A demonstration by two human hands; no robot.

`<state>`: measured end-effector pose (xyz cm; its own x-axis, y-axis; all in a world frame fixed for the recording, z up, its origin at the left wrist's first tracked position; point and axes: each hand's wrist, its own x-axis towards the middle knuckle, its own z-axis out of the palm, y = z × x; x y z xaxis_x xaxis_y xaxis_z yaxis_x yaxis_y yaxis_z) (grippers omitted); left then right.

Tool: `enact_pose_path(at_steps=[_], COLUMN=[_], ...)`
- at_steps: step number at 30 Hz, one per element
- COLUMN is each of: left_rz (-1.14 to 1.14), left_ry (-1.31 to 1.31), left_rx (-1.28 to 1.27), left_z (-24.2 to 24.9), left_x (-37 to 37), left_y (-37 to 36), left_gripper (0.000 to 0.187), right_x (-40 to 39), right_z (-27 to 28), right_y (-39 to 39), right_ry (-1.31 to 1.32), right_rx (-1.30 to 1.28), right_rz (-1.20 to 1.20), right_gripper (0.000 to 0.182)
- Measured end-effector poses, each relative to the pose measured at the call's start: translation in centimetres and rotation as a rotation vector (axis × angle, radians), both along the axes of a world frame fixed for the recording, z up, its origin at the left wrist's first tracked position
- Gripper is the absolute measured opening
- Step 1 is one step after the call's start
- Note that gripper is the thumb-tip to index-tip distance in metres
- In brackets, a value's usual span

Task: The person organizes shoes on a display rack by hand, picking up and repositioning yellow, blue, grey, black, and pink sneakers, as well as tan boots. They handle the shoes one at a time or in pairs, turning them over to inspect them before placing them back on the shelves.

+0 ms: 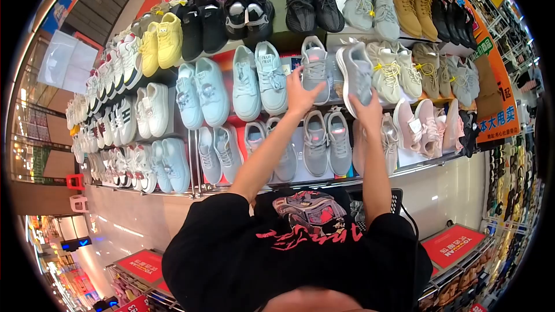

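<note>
Both of my arms reach over a tiered rack of shoes. My left hand (304, 93), fingers spread, is at the side and heel of a grey sneaker (315, 69) standing in the middle row. To its right, my right hand (367, 110) grips the heel end of another grey sneaker (357, 69), which is tilted with its white sole edge showing. Light blue shoes (270, 78) stand just left of my left hand. Below my hands, a pair of grey sneakers (316, 141) sits in the front row.
Cream sneakers with yellow laces (386, 72) stand right of my right hand, pink shoes (428, 127) lower down. Black shoes (300, 8) and tan boots (406, 7) line the back row. A metal rail (277, 186) edges the rack. Red signs (454, 245) lie behind me.
</note>
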<state>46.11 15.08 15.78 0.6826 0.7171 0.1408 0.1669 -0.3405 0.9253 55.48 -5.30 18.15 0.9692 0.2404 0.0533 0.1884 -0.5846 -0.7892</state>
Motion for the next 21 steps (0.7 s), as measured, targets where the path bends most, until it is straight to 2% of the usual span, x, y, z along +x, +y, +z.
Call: enact_pose_path(at_steps=[1,3,4,6,10,13,15,16,18,21], left_rz=[-0.005,0.096,0.095,0.016,-0.024,-0.015,0.032,0.032,0.052,0.044], left_ry=[0.002,0.096,0.095,0.168,0.120,0.112,0.071,0.076,0.010,-0.012], left_rx=[0.000,0.194,0.195,0.196,0.217,0.194,0.215,0.211,0.235,0.240], left_z=[-0.9,-2.5,-3.5,-4.5,-4.9,-5.6,-5.9,-6.0,-6.0,-5.9], left_x=[0.6,1.4,1.5,1.7,1.4,1.5,1.8,1.7,2.1,2.1], left_y=[-0.7,-1.6,-1.4,-1.0,-0.7,-0.4,-0.3,-0.5,-0.3,-0.1], left_gripper=[0.107,0.120,0.120,0.129,0.127,0.118,0.102,0.102,0.090,0.087], right_x=[1.1,3.0,2.9,3.4,4.4,4.5,3.9,3.7,3.6,3.4], right_z=[-1.1,-5.2,-5.8,-6.1,-5.8,-5.5,-5.0,-5.2,-5.7,-6.5], right_y=[1.1,3.4,4.2,4.8,3.8,3.5,3.5,3.5,3.7,4.3], right_ry=[0.002,-0.103,-0.280,-0.209,-0.065,-0.016,-0.026,-0.025,-0.073,-0.159], right_rx=[0.000,0.060,-0.004,0.093,0.252,0.319,0.259,0.247,0.224,0.200], right_rz=[-0.005,0.024,0.015,0.072,0.206,0.281,0.254,0.267,0.266,0.259], right_gripper=[0.090,0.083,0.079,0.079,0.077,0.076,0.077,0.078,0.078,0.079])
